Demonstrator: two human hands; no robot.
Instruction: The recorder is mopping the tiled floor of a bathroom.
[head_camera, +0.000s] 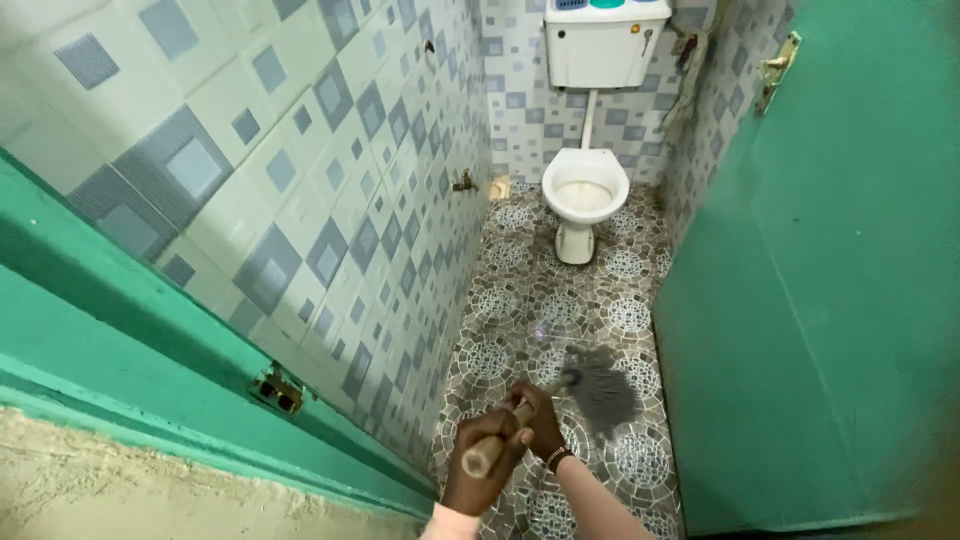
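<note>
Both my hands grip the wooden handle (520, 411) of a mop. My left hand (482, 468) is closed around the handle's near end. My right hand (541, 422), with a bracelet at the wrist, grips it a little further down. The grey stringy mop head (602, 396) lies on the patterned floor tiles (520, 310), just past my hands and near the green door.
A white toilet bowl (585, 192) with its cistern (600, 48) stands at the far end of the narrow room. A green door (820, 300) is open on the right, a green door frame (150, 330) is on the left. A small tap (463, 183) juts from the tiled left wall.
</note>
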